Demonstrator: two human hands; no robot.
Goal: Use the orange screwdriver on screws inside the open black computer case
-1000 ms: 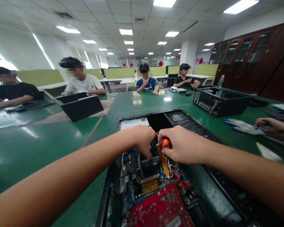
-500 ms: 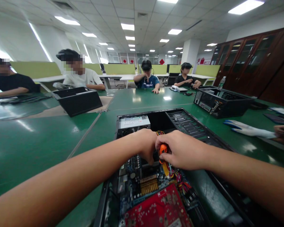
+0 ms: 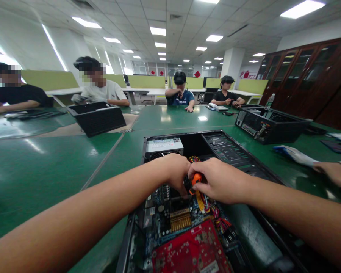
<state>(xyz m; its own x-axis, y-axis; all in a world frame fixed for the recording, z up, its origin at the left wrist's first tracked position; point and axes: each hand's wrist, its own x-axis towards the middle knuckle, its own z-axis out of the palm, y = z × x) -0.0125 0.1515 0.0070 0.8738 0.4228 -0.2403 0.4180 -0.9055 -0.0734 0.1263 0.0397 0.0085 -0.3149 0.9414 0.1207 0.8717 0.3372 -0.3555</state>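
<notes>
An open black computer case (image 3: 216, 138) lies in front of me. My right hand (image 3: 211, 176) is closed round the orange handle of what looks like a screwdriver (image 3: 197, 179), over the motherboard (image 3: 160, 223). Right beside it, my left hand (image 3: 177, 172) reaches down with curled fingers among the parts; whatever its fingertips grip is hidden. Bundled coloured wires (image 3: 213, 210) run below my right hand. Nearer to me are a gold-coloured heatsink (image 3: 180, 220) and a red circuit card (image 3: 191, 252). The power supply (image 3: 165, 145) sits at the case's far left corner.
Other black cases stand at the left (image 3: 99, 119) and right (image 3: 269, 123) on the green table (image 3: 59, 167). A co-worker's hand (image 3: 333, 173) touches a white and blue glove (image 3: 297, 155) at the right. Several people sit across the table.
My view has shifted slightly, while both hands stay at the same spot in the case. At the right, the co-worker's hand has come further into view over the glove.
</notes>
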